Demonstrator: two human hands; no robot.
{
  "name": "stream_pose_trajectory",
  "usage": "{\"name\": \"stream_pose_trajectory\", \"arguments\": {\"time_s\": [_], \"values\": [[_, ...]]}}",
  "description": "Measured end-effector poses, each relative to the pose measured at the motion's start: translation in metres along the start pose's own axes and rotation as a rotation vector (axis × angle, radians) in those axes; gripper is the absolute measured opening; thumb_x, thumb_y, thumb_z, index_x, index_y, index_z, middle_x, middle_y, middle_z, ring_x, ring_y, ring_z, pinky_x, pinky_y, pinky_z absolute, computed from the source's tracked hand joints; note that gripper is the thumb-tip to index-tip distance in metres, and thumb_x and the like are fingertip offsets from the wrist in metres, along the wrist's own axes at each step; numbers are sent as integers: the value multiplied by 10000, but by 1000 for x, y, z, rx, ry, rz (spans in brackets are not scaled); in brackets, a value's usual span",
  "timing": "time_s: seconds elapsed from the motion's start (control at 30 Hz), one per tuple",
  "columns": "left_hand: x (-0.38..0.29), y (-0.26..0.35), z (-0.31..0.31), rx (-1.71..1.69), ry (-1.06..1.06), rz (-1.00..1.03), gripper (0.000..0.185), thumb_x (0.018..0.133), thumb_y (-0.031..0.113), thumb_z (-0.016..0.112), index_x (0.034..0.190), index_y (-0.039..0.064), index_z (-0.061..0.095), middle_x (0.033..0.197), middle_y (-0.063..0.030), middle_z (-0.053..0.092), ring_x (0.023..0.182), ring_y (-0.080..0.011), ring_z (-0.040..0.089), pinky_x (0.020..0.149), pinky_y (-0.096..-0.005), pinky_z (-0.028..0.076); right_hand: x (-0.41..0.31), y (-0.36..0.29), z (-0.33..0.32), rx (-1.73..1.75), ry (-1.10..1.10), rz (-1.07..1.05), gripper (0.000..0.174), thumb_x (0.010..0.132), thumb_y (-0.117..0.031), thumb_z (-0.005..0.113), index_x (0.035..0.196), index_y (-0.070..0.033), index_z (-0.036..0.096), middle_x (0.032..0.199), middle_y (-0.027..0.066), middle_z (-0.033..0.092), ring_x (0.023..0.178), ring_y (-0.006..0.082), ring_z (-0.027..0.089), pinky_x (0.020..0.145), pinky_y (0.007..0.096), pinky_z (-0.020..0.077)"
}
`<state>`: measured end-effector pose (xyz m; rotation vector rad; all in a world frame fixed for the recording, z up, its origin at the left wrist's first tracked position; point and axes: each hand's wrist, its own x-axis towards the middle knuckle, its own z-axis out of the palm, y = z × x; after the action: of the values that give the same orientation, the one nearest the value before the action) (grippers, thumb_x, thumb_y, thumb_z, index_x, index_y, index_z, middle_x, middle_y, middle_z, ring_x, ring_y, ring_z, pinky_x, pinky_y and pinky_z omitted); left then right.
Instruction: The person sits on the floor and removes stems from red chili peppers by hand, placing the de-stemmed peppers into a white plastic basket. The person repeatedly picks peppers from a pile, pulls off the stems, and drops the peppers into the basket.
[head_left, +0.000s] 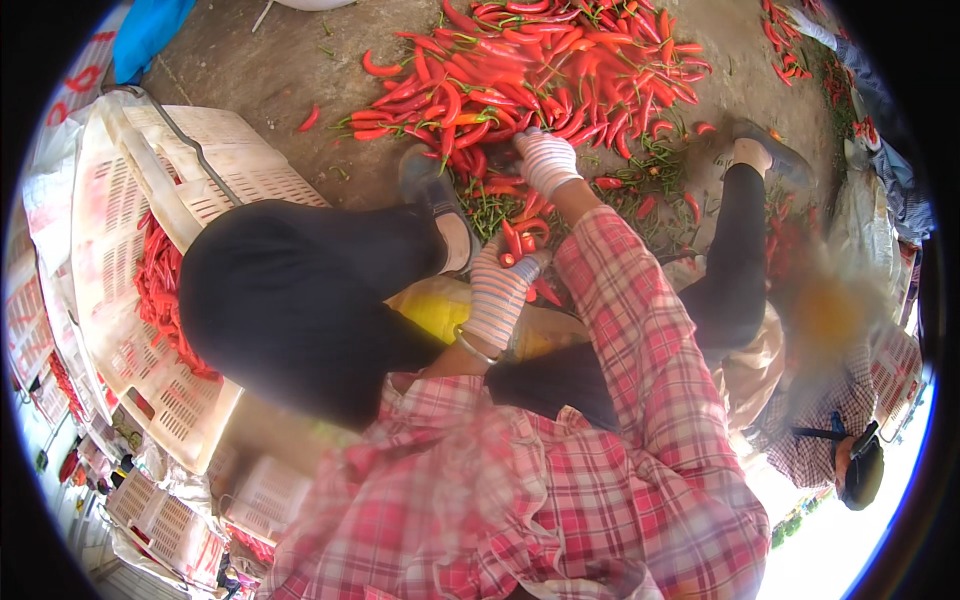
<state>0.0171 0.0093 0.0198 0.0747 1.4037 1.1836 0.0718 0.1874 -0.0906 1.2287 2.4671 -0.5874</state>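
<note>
My left hand (499, 296), in a striped glove with a bangle at the wrist, is closed around several red chili peppers (512, 238). Some of these show cut or stemless ends. Farther forward, my right hand (550, 160), also in a striped glove, reaches the near edge of a large heap of red chili peppers (525, 67) on the ground. Its fingertips are at the peppers, but whether they grip one is hidden. Green stems (491, 214) lie scattered below and around the hands, between my feet.
At left stands a whitish plastic crate (187, 420) holding red chilies (161, 277), with a metal handle (187, 142). My shoes (431, 180) flank the heap. Another person (817, 420) sits at right; a gloved hand (814, 30) works by more chilies at upper right. More crates (161, 517) stand lower left.
</note>
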Motion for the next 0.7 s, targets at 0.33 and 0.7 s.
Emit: {"name": "stream_pose_trajectory", "arguments": {"time_s": [0.33,0.7], "values": [[4,-10,8,-121,-238,-4,277,782,-29,673,1044,37,609,865,-4,630,762,-98,579,749,-249,505,-166,-6,-79,1379,-3,-4,250,810,-70,632,1046,-2,585,831,51,607,638,85,572,568,246,498],[-11,-6,-4,941,-277,372,413,682,37,733,1062,-27,585,806,-81,622,788,-166,613,756,-292,494,-182,7,-118,762,-200,-339,164,755,-82,602,882,1,663,771,109,669,690,151,666,604,273,505]]}}
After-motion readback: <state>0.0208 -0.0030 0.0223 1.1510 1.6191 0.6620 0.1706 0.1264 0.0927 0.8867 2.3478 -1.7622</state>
